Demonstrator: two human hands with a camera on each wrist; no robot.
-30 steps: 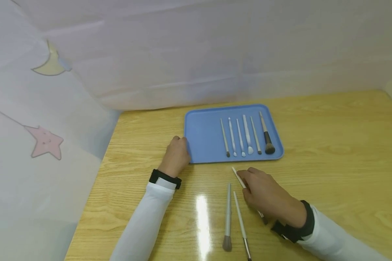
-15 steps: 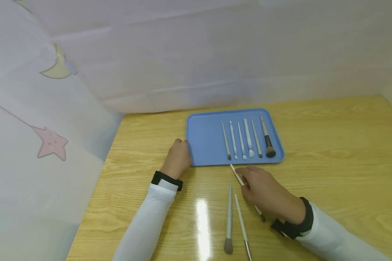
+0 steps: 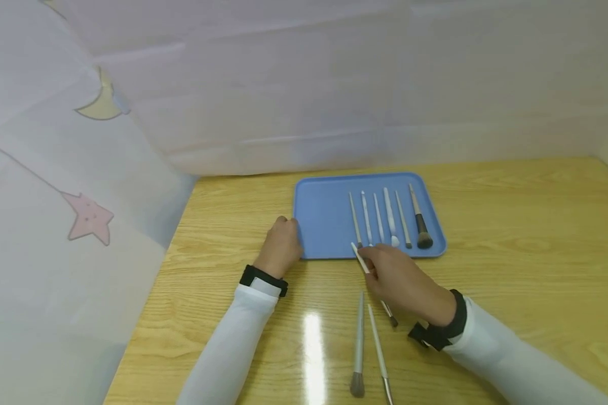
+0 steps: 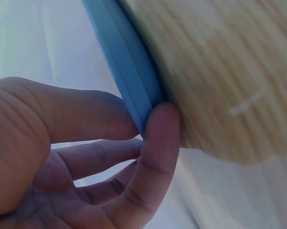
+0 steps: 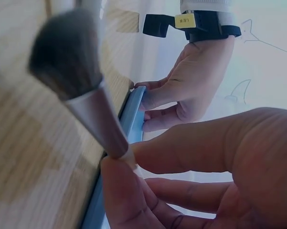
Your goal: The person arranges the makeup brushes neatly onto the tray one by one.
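Note:
A blue tray (image 3: 324,225) lies on the wooden table and holds several slim makeup brushes (image 3: 390,216) in a row. My left hand (image 3: 282,243) holds the tray's left edge (image 4: 129,71), thumb against the rim. My right hand (image 3: 400,278) pinches a thin cream-handled brush (image 3: 360,257) by its middle, its handle tip over the tray's front edge and its dark bristle end (image 5: 67,52) toward me. Two more brushes, a grey one (image 3: 358,346) and a thinner one (image 3: 379,351), lie on the table near me.
White cloth with a moon (image 3: 103,101) and a star (image 3: 88,216) hangs along the left and back of the table (image 3: 512,236). Bare wood shows to the right of the tray.
My right hand has carried the thin brush away from me, from the bare table up to the tray's front edge. The left hand stays on the tray's left edge.

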